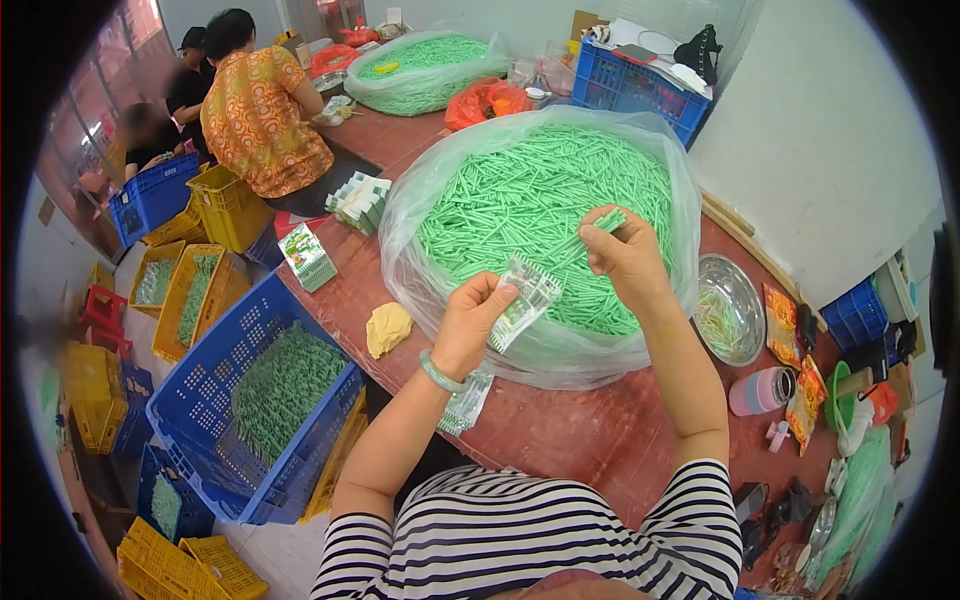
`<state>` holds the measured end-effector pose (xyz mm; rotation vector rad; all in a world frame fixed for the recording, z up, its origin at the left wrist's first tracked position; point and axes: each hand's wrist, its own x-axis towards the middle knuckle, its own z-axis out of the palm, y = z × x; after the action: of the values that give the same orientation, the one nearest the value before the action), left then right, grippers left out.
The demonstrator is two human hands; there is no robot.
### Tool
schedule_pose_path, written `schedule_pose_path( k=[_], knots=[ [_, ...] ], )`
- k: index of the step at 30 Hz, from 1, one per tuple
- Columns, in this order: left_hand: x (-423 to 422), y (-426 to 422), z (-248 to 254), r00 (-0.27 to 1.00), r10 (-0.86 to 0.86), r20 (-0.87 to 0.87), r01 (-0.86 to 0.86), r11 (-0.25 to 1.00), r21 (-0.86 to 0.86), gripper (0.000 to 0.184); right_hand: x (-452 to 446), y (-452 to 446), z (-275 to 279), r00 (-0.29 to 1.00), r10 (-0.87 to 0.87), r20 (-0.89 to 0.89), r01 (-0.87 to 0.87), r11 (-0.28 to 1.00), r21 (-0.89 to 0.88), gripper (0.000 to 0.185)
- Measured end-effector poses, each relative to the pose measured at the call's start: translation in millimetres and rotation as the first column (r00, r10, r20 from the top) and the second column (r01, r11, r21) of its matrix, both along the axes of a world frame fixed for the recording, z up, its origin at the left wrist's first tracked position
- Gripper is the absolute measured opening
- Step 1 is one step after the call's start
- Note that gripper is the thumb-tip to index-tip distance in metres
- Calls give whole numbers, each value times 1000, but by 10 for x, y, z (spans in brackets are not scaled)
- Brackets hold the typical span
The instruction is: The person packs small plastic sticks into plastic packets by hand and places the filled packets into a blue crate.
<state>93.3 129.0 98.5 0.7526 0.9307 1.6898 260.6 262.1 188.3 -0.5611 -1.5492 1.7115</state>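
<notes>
A printed clear packet [524,300] is pinched between the thumb and fingers of my left hand [470,320], a bangle on that wrist. To its upper right, my right hand [630,255] is closed on several thin green sticks [608,222], above the heap. Beneath both hands lies a large clear bag [405,215] spread open and filled with green sticks [540,180]. More flat packets [465,402] rest on the table's near edge, below my left wrist. A stack of printed packets [307,257] and another pile [359,202] sit left of the bag.
A yellow cloth [388,329] lies on the red table [560,430]. At right are a metal bowl [728,310] and pink jar [762,391]. A blue crate [255,400] stands lower left. A person [262,110] sits upper left, near a second stick-filled bag [430,72].
</notes>
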Motion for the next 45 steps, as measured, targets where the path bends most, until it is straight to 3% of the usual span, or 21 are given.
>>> schedule_pose_path(
  k=[5, 8, 14, 17, 23, 26, 33, 45],
  knots=[
    [54, 28, 5, 992, -100, 77, 101, 995, -17, 8, 29, -26, -18, 1000, -11, -3, 10, 999, -31, 12],
    [38, 29, 24, 992, -126, 30, 127, 991, -45, 6, 89, 3, -16, 1000, -23, -12, 23, 1000, -12, 12],
    [131, 78, 196, 949, -197, 246, 230, 966, -115, 8, 110, -30, -89, 1000, -23, 16, 23, 1000, 8, 12],
    [153, 130, 99, 946, -225, 232, 237, 971, -26, 17, 135, -54, -106, 1000, -16, 23, 15, 1000, 14, 12],
    [115, 139, -28, 992, -68, -106, 64, 997, -43, 13, 274, 4, -33, 996, -80, -36, 81, 996, 34, 12],
    [68, 81, -35, 935, -57, -350, 58, 998, -7, 15, 321, 50, 7, 993, -90, -78, 93, 995, 40, 12],
    [83, 71, -47, 941, -138, -309, 138, 990, -24, 16, 289, 20, -3, 998, 41, -42, -38, 996, 76, 13],
    [180, 199, 43, 940, -157, -302, 171, 985, 20, 18, 235, -3, -62, 985, 97, 144, -115, 986, 122, 13]
  ],
)
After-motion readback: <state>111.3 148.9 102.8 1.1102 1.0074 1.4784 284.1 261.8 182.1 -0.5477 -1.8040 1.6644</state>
